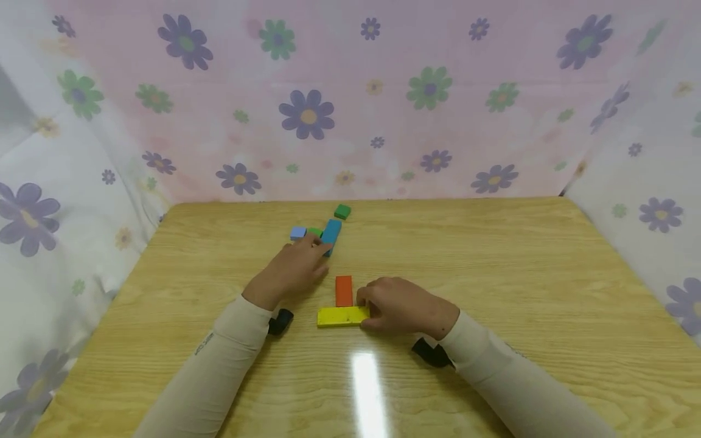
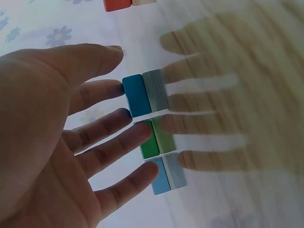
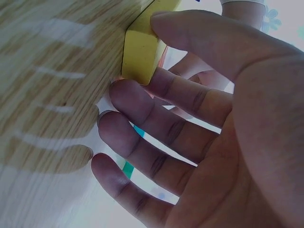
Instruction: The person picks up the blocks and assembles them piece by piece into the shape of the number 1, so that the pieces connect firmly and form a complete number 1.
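A wooden tabletop [image 1: 493,292] fills the lower part of the head view, backed and flanked by a flowered cloth [image 1: 339,103] that hangs along its far edge and both sides. Both forearms reach in from the near edge in pale sleeves. The right hand [image 1: 402,304] rests near the middle of the tabletop, its thumb and fingers set against the right end of a yellow block [image 1: 341,316] that lies crosswise; the right wrist view shows thumb and forefinger pinching that end. An orange block [image 1: 344,290] lies lengthwise just behind the yellow one, touching it to make a T shape. The left hand [image 1: 292,267] stretches toward the far edge with its fingers straight and spread, holding nothing, its fingertips [image 2: 118,88] at a row of three blocks: a blue block [image 1: 331,235], a small green block [image 1: 314,232] and a light blue block [image 1: 298,232] side by side. Another green block [image 1: 342,212] sits alone, nearer the far edge.
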`<control>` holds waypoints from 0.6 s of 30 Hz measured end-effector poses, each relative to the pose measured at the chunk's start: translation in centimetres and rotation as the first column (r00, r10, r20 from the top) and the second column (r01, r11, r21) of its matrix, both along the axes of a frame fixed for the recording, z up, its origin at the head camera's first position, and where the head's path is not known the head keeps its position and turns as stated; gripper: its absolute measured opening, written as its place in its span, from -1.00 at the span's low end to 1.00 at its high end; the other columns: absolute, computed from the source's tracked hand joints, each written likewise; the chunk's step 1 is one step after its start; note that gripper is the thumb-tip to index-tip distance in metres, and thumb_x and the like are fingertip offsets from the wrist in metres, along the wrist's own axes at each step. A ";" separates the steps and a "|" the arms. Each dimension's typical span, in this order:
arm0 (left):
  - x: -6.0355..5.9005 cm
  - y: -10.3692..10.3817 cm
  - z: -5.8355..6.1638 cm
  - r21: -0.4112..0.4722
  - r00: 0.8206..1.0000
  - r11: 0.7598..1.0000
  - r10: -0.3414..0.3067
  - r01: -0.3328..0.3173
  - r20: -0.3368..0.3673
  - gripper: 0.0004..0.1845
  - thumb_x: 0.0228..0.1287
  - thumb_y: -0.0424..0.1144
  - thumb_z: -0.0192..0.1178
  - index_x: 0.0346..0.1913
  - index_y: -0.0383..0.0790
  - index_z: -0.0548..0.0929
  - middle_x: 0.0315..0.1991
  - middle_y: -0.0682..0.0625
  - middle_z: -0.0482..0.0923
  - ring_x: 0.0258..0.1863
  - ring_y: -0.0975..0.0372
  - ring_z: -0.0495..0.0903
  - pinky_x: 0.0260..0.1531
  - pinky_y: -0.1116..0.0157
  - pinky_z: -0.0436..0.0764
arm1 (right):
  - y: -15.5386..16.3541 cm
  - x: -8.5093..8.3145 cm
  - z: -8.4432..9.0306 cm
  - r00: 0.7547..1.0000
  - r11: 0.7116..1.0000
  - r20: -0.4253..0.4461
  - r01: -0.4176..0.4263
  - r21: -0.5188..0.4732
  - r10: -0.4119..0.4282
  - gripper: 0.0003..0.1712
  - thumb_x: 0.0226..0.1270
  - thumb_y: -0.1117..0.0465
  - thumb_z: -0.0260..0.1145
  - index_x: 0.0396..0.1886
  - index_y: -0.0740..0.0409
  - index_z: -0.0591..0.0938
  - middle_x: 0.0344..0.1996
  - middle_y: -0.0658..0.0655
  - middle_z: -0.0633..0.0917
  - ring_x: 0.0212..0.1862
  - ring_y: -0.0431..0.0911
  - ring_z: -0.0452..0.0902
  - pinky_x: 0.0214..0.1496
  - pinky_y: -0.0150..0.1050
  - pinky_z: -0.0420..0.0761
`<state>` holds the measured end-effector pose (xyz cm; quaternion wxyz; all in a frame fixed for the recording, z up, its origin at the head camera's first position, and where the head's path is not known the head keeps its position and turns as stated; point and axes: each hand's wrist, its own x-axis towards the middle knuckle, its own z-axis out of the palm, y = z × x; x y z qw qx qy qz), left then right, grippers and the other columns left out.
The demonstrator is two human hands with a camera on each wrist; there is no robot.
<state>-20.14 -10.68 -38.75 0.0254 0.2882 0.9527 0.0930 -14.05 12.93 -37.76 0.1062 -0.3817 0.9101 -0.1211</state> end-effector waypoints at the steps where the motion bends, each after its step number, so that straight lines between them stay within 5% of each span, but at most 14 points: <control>1: 0.0 0.0 0.0 -0.005 1.000 1.000 -0.003 0.003 -0.002 -0.47 0.51 -0.13 0.10 0.45 -0.20 0.41 0.35 -0.22 0.39 0.30 -0.04 0.47 0.23 -0.11 0.50 | 0.0 0.0 0.0 1.000 1.000 0.000 -0.002 0.002 0.002 -0.75 0.21 0.08 0.46 -0.18 0.07 0.70 -0.40 -0.09 0.65 -0.41 -0.29 0.43 -0.27 -0.36 0.52; 7: 0.1 0.0 0.2 -0.007 0.999 1.000 -0.023 0.023 0.023 -0.44 0.50 -0.15 0.11 0.47 -0.23 0.36 0.50 -0.19 0.27 0.48 -0.05 0.30 0.32 -0.17 0.40 | -0.1 -0.1 -0.1 1.000 1.000 -0.011 -0.004 0.007 0.005 -0.76 0.21 0.07 0.46 -0.19 0.06 0.69 -0.43 -0.10 0.64 -0.41 -0.28 0.43 -0.26 -0.35 0.52; 18: 0.4 0.1 0.5 -0.018 0.998 1.000 -0.009 0.010 0.056 -0.47 0.53 -0.10 0.07 0.46 -0.17 0.38 0.50 -0.15 0.28 0.46 -0.05 0.34 0.29 -0.19 0.42 | -0.1 0.0 -0.2 1.000 1.000 -0.010 -0.007 0.010 0.007 -0.74 0.22 0.05 0.47 -0.18 0.07 0.69 -0.44 -0.10 0.64 -0.41 -0.29 0.44 -0.27 -0.35 0.53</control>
